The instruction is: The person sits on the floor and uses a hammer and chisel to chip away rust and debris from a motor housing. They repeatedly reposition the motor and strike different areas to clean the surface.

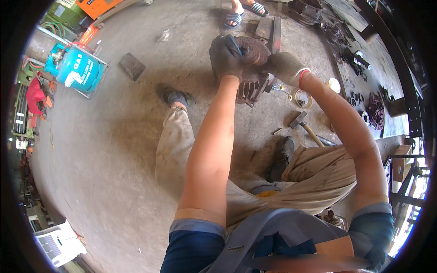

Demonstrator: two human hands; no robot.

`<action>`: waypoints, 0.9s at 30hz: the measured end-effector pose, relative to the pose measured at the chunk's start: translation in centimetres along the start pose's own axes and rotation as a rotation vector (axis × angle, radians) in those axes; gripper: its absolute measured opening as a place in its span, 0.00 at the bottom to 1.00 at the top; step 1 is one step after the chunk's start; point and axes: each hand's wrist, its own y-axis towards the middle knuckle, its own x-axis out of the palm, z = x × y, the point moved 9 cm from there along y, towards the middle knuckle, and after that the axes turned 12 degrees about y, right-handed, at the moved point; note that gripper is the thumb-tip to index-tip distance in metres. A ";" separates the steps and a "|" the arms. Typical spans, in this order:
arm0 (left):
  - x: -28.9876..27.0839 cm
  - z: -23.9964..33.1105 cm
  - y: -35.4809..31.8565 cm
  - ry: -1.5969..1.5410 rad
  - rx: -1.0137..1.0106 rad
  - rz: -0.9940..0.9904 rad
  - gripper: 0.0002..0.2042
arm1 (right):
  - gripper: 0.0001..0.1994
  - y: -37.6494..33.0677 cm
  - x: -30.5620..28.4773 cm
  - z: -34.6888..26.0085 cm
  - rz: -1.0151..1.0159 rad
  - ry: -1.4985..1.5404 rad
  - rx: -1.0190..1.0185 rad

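Observation:
In front of me on the concrete floor sits a finned metal housing (248, 91), like that of an electric motor. A rusty round metal part (251, 51) sits at its top. My left hand (226, 57), in a dark work glove, is closed at the left edge of the round part. On the opposite edge is my right hand (286, 68), in a grey glove with a red-trimmed cuff. Its fingers curl against the part and are partly hidden. A hammer (311, 132) lies on the floor below my right forearm. Beside the housing stands a round dish (302, 98) with small parts in it.
Metal bars (276, 35) lie beyond the round part, near a person's sandalled feet (233, 19). A flat dark plate (132, 66) is on the floor at left, near a blue gas cylinder (83, 70). Greasy parts (357, 59) cover a metal sheet at right. My boots flank the work.

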 end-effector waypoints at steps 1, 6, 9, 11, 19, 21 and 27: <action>-0.1 0.3 0.0 0.024 0.018 0.014 0.16 | 0.11 -0.4 0.0 0.8 -0.005 0.080 0.103; -0.1 0.9 -0.1 0.106 0.053 0.017 0.15 | 0.17 -5.2 1.2 2.6 0.456 0.539 0.588; 0.1 0.8 -0.3 0.152 0.044 -0.002 0.15 | 0.20 -7.5 4.0 2.4 0.676 0.878 0.752; -0.1 0.8 -0.3 0.115 0.050 0.013 0.16 | 0.23 -7.7 3.7 1.8 0.756 0.792 0.702; 0.3 0.4 -0.3 0.099 0.026 -0.061 0.16 | 0.15 -8.1 4.6 2.1 0.667 1.330 0.513; 0.3 0.4 -0.3 0.113 0.029 -0.057 0.16 | 0.14 -8.4 4.2 2.0 0.553 1.165 0.479; 0.0 0.6 -0.4 0.098 0.052 -0.004 0.15 | 0.14 -8.5 3.1 2.3 0.399 1.161 0.362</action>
